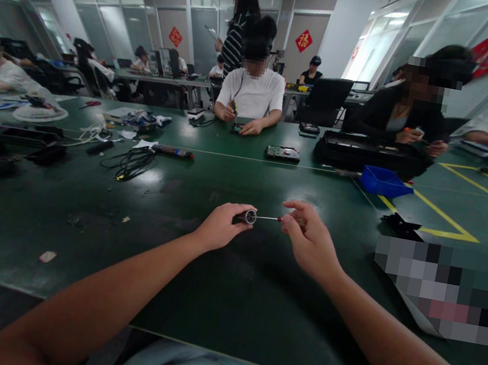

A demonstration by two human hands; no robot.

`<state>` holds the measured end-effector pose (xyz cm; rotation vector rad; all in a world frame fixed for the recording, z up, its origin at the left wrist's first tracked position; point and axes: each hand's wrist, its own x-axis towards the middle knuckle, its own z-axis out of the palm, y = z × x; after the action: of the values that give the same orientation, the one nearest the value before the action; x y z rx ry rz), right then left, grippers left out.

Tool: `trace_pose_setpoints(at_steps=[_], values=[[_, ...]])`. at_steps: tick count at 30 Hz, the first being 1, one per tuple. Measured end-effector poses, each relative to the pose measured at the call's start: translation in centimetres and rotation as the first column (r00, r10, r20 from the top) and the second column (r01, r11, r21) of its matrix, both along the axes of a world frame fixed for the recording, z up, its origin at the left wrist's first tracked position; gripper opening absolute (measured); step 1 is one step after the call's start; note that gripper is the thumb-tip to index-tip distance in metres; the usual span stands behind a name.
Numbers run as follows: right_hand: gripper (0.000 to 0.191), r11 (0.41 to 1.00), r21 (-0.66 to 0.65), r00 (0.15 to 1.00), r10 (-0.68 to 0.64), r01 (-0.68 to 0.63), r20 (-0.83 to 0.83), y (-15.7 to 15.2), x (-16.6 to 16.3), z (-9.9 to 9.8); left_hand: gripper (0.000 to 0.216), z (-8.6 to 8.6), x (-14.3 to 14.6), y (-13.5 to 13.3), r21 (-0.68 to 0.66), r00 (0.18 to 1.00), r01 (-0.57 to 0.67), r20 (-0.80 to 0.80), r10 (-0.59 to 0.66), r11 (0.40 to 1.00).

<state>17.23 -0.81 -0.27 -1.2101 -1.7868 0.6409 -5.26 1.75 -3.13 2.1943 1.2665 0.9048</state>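
Note:
Above the green table, my left hand [222,226] is closed around a small dark cylinder with a pale ring-shaped end [250,216]. My right hand [308,235] pinches the reddish handle of a screwdriver [268,218], its index finger raised. The thin metal shaft points left and its tip meets the cylinder's ringed end; whether it goes inside I cannot tell. Most of the screwdriver's handle is hidden by my fingers, and the cylinder's far side lies behind my left hand.
Coiled black cable [131,163] and a pen-shaped tool [174,152] lie to the left. A bare hard drive [282,153] sits ahead, a blue bin [386,182] right of it. Across the table a person in a white shirt [259,94] works. Small scraps [47,257] lie front left.

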Motion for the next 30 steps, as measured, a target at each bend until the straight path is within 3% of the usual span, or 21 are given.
trace_pose_setpoints(at_steps=[4, 18, 30], values=[[0.033, 0.999, -0.053, 1.000, -0.005, 0.005, -0.001, -0.2, 0.0, 0.3, 0.034, 0.1, 0.0, -0.1, -0.006, 1.000, 0.006, -0.014, -0.006, 1.000], [0.031, 0.998, -0.039, 0.998, -0.059, 0.059, -0.011, -0.3, -0.1, 0.6, 0.035, 0.3, 0.1, -0.2, -0.008, 1.000, -0.005, -0.020, 0.005, 1.000], [0.030, 0.999, -0.046, 0.951, -0.019, 0.005, -0.308, -0.1, -0.7, -0.1, 0.036, 1.2, 0.5, -0.7, 0.011, 0.997, -0.068, -0.021, 0.068, 0.998]])
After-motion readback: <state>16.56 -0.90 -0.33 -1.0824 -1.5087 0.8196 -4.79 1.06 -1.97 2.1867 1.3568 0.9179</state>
